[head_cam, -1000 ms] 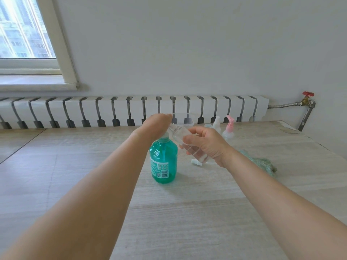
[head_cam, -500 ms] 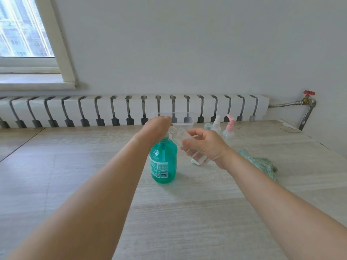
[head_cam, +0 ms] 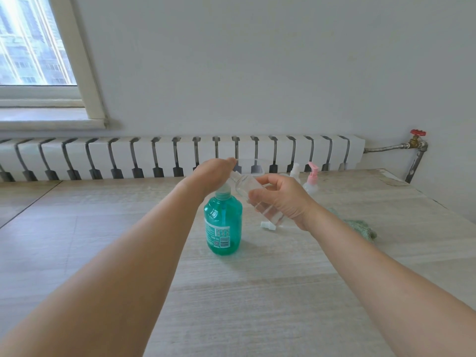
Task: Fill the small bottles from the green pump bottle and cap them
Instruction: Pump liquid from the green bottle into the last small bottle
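Observation:
The green pump bottle (head_cam: 223,222) stands upright in the middle of the wooden table (head_cam: 257,292). My left hand (head_cam: 212,175) lies palm-down on top of its pump head, covering it. My right hand (head_cam: 280,199) grips a small clear bottle (head_cam: 244,185), tilted with its open mouth up against the pump spout under my left hand. A small white cap (head_cam: 268,225) lies on the table just below my right hand. Two more small bottles stand behind: a white-topped one (head_cam: 295,171) and a pink-pump one (head_cam: 312,177).
A clear plastic box (head_cam: 253,167) sits at the back of the table behind my hands. A green cloth (head_cam: 360,228) lies to the right of my right wrist. A white radiator (head_cam: 180,155) runs along the wall, with a pipe and red valve (head_cam: 417,132) at right.
My left hand stays on the pump head and the right hand keeps the clear bottle at the spout. The hands and bottles have barely shifted.

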Demonstrator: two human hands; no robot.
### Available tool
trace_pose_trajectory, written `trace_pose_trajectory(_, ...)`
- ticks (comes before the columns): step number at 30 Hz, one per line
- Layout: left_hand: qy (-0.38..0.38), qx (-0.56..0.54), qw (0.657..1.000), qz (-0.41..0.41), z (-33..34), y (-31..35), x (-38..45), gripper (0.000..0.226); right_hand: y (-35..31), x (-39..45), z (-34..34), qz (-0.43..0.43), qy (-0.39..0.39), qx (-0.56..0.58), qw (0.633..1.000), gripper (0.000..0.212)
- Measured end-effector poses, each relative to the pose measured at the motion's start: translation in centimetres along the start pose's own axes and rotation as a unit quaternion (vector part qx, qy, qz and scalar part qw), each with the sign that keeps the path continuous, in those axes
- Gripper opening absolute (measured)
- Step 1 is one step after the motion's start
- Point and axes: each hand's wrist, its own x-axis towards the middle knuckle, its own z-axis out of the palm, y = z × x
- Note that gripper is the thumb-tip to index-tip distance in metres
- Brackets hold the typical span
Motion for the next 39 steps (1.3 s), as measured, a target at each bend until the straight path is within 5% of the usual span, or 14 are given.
trace_pose_trajectory(3,0.007,-0.048,0.998,-0.046,0.0,0.2,0.1,0.042,0.1,0.1,0.0,-0.001,0.003,0.000,1.000,0.035)
trace_pose_trajectory(9,0.014,0.027,1.000,0.004,0.2,0.1,0.0,0.032,0.4,0.3,0.1,0.006,-0.005,-0.002,1.000,0.038)
trace_pose_trajectory(16,-0.014,-0.059,0.998,-0.015,0.6,-0.1,-0.2,0.036,1.4,0.8,0.2,0.022,-0.012,0.002,1.000,0.037)
trace_pose_trajectory(27,0.017,0.014,1.000,-0.011,0.8,-0.8,0.6,0.018,1.1,0.5,0.2,0.017,-0.005,0.001,1.000,0.040)
trace_pose_trajectory(33,0.049,0.156,0.983,0.085,0.0,-0.7,0.8,0.039,0.7,0.5,-0.1,0.008,0.003,0.008,1.000,0.037)
trace_pose_trajectory(39,0.018,0.063,0.997,0.035,0.0,0.1,0.7,0.042,0.5,0.6,0.0,0.002,0.001,0.011,1.000,0.033)
